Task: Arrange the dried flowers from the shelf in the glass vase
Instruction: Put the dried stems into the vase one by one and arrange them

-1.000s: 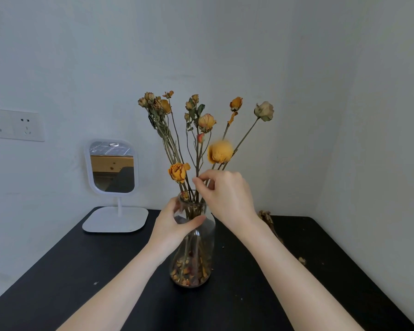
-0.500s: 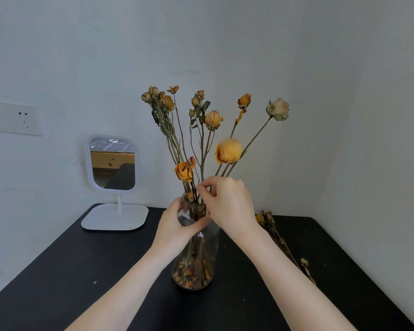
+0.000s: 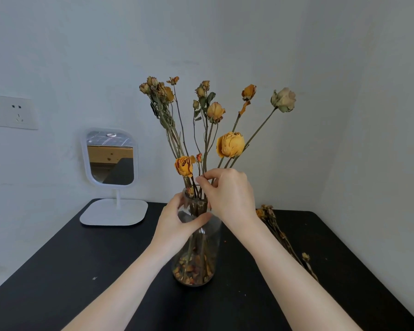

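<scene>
- over the last second the pale rose [image 3: 283, 100] and the large yellow bloom [image 3: 230, 144] lean a little further out to the right, while the glass vase [image 3: 201, 254] keeps its place on the black tabletop [image 3: 81, 271].
- the right hand [image 3: 227, 197] stays just above the vase mouth, thumb and fingertips pinching stems of the dried flowers [image 3: 215, 112]; this looks like fanning the bunch out, not adding a new stem.
- the left hand [image 3: 177, 225] still grips the vase neck, fingers and thumb curled round the glass, steadying it.
- judged from this, the task is well along: most stems already stand in the vase and the work now is spacing them.
- the vase holds the upright stems, with a small orange rose [image 3: 184, 166] low near the rim; a layer of loose dried petals [image 3: 193, 271] lies at its bottom.
- a bundle of loose dried stems [image 3: 280, 232] lies flat on the tabletop to the right, apart from the vase, so some flowers are probably left to place.
- a white standing mirror [image 3: 111, 158] sits at the back left, well apart from the vase.
</scene>
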The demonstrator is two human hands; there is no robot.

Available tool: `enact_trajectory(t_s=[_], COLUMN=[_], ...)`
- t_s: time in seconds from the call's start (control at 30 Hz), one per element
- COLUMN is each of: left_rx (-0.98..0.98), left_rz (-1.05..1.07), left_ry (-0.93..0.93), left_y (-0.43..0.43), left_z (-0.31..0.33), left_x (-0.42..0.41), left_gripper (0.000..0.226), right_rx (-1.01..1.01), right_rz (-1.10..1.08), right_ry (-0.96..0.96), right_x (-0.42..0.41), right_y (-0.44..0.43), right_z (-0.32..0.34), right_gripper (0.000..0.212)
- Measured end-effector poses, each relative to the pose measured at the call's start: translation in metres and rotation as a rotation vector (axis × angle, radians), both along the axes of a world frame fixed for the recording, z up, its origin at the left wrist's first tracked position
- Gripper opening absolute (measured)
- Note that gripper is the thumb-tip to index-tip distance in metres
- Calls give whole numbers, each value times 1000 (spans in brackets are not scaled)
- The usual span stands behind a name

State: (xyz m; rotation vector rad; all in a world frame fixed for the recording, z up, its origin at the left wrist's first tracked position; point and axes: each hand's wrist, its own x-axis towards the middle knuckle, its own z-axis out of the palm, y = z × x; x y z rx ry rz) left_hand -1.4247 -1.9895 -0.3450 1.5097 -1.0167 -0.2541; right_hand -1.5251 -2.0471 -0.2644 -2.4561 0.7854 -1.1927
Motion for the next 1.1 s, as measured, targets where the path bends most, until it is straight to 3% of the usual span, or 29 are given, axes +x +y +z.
enact_trajectory(t_s=[0.3,0.57,0.7,0.8,0.9,1.1], left_rx=[20,-53,-209,-246,-102,514], left_rz=[-13,-10,262,190,-102,-467], left_ry=[11,13,-120,-281,-327,-317], left_y=[1,15,40,51,41,-32], left_z=[-2,-1,-11,-21,-33,-53], left_x=[-1,-11,-30,-56,-83,-117], left_gripper=[56,72,44,23,17,15], right_rx=[21,31,34,96,282,583], right_rz=[54,109,122,103,25,-243], right_ry=[-42,-66,-90,-65,11,188], right_x=[-6,-15,-39,-65,-91,-150], right_y=[3,4,3,-5,-32,-104], right_z=[-7,-8,-16,-27,-42,-93], right_gripper=[23,27,25,19,17,17])
